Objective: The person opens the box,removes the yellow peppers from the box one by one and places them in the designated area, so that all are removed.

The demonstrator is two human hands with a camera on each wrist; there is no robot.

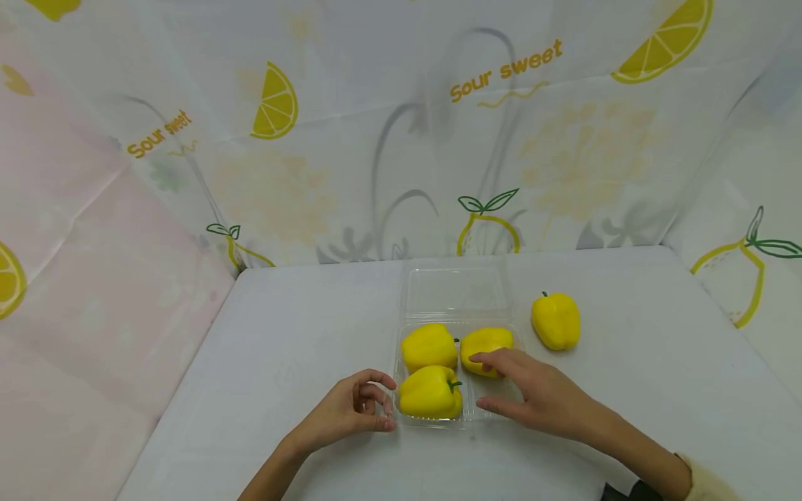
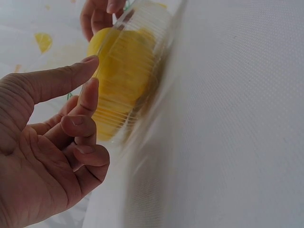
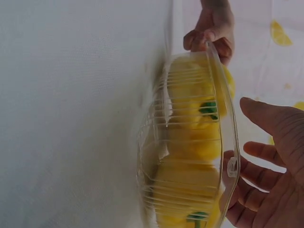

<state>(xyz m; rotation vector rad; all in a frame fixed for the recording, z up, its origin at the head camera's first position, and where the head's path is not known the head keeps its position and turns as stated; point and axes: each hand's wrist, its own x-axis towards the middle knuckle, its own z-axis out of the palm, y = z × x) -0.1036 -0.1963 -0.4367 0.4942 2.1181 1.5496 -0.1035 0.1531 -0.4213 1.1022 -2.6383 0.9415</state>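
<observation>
A clear plastic clamshell box (image 1: 465, 421) lies on the table, its lid (image 1: 457, 291) folded back flat. Inside it are three yellow bell peppers: one at back left (image 1: 429, 347), one at front left (image 1: 429, 393) and one at back right (image 1: 487, 341). My left hand (image 1: 351, 407) pinches the box's left rim between thumb and fingertips, as the left wrist view also shows. Over the right side of the box is my right hand (image 1: 539, 393), fingers spread and thumb apart. Its forefinger lies over the back-right pepper; contact there is unclear.
Another yellow bell pepper (image 1: 555, 321) stands on the white table (image 1: 313, 327), right of the box. Lemon-printed cloth (image 1: 351, 139) hangs behind and at both sides. A dark object (image 1: 626, 490) shows at the bottom edge beneath the right forearm.
</observation>
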